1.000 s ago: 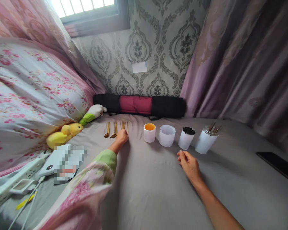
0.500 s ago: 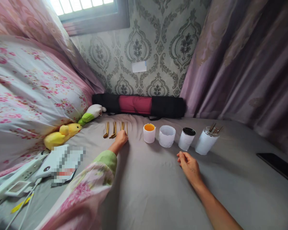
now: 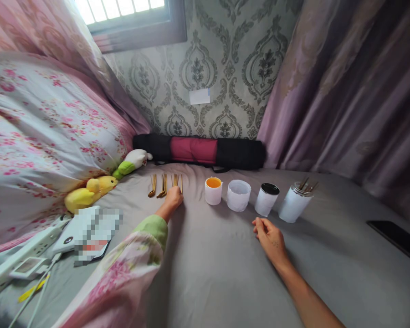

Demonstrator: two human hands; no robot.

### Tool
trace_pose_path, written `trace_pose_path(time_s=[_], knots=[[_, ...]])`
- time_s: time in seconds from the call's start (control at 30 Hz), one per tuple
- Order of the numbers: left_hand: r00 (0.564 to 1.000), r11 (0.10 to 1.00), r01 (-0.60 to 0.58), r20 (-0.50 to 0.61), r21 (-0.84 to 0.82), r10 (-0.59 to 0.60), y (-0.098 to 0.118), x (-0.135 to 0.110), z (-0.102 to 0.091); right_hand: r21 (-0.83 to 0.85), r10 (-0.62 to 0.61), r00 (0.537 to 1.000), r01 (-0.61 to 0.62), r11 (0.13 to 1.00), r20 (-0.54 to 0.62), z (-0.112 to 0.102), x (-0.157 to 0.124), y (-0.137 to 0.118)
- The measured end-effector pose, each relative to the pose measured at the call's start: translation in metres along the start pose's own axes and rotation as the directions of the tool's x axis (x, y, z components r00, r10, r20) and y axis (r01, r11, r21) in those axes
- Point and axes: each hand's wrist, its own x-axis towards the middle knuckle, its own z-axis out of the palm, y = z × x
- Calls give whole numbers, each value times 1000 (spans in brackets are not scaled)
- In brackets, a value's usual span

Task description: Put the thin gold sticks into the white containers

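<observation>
My left hand reaches forward in a floral sleeve with a green cuff, fingers curled down onto the rightmost of several gold utensils lying in a row on the grey bedsheet. Two more gold utensils lie just left of it. My right hand rests on the sheet, fingers loosely curled and apart, holding nothing. Beyond it stand a white cup with an orange inside, a wide white cup, a white cup with a dark inside and a white jar holding sticks.
A black and red rolled bag lies against the patterned wall. Yellow and green-white plush toys sit by a floral pillow. A power strip and cables lie at the left. A dark phone lies at the right.
</observation>
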Motion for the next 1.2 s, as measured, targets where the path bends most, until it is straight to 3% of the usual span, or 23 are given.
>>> trace_pose_path(time_s=[1.2], knots=[[998,993,45,-28,-113,-48,8,-3,-13,-11,-28,1000,28,1000,-4,-1,-1,0]])
